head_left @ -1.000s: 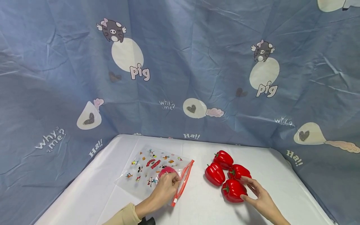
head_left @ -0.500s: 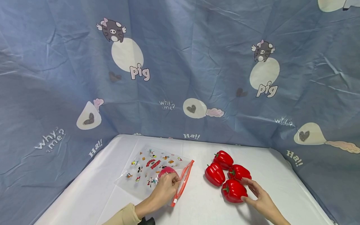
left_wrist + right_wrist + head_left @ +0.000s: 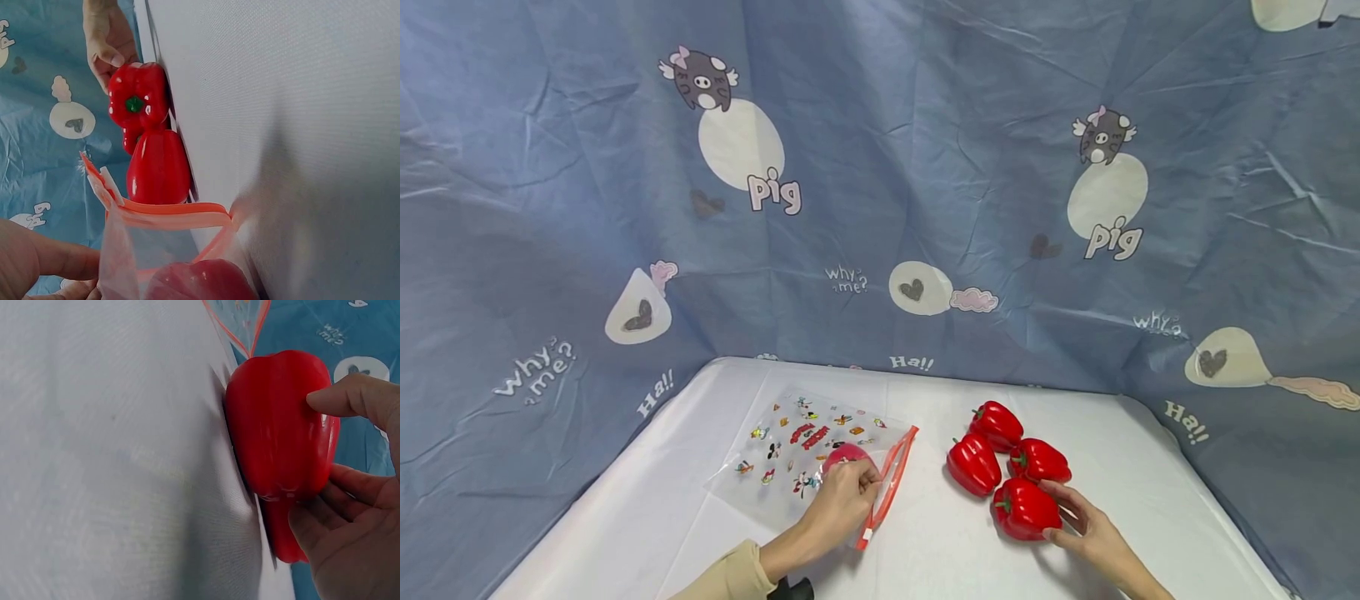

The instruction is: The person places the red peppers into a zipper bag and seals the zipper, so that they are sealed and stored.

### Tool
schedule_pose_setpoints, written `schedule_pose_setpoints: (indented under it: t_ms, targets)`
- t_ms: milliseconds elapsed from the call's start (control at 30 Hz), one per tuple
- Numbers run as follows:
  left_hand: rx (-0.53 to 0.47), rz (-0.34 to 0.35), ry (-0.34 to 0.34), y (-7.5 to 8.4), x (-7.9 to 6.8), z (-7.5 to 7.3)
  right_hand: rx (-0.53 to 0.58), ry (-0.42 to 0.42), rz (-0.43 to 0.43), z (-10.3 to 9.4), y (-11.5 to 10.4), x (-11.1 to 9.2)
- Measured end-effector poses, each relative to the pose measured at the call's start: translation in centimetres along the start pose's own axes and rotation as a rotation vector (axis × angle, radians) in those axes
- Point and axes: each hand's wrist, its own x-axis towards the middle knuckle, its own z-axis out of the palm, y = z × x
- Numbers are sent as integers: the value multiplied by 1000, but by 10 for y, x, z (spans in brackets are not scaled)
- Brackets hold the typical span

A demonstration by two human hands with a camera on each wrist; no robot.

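A clear zip bag (image 3: 790, 454) with cartoon prints lies on the left of the white table. Its orange-red zip edge (image 3: 169, 209) gapes open in the left wrist view, with a smooth red object (image 3: 203, 282) inside, mostly hidden. My left hand (image 3: 842, 504) pinches the upper layer of the bag near its mouth. On the right, my right hand (image 3: 1093, 533) grips the nearest red bell pepper (image 3: 1025, 508); its thumb (image 3: 340, 400) presses one side and the fingers bend round the other. That pepper still rests on the table.
More red bell peppers stand close behind the gripped one: a left one (image 3: 973, 465), a back one (image 3: 996, 426) and a right one (image 3: 1040, 460). A blue printed curtain (image 3: 880, 208) hangs behind the white tabletop (image 3: 925, 533).
My right hand has settled slightly closer around the nearest bell pepper, its fingers moving a little lower. The left hand and the bag have not visibly moved.
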Motion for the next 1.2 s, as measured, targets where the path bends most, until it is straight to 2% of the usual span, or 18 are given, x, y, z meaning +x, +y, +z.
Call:
schedule_pose_setpoints:
  t_ms: [267, 767, 1200]
  targets:
    - [-10, -9, -9, 0, 0, 0, -8, -12, 70, 2, 3, 0]
    - [-16, -3, -6, 0, -1, 1, 27, -11, 77, 5, 4, 0]
    - [-11, -4, -8, 0, -2, 1, 2, 26, 121, 7, 3, 0]
